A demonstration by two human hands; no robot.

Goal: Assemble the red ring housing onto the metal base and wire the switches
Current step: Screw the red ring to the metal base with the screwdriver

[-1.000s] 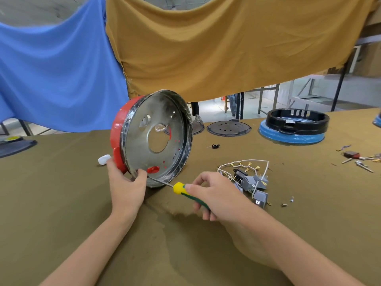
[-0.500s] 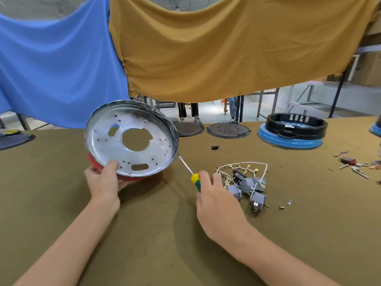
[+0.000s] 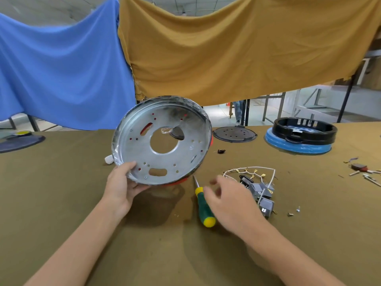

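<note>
Stamped sheet metal, the metal base (image 3: 165,141) looks light and stiff, probably sharp at the lip, so its rim is the sensible hold. One base, tilted above the middle of the table (image 3: 61,203), carries one red ring housing (image 3: 175,182) behind it. The left hand (image 3: 121,186) grips the lower rim. The right hand (image 3: 231,201), fingers loosely spread and holding nothing, hovers beside one screwdriver (image 3: 203,205). About four grey switches (image 3: 261,193) lie wired together, likely snag-prone.
</note>
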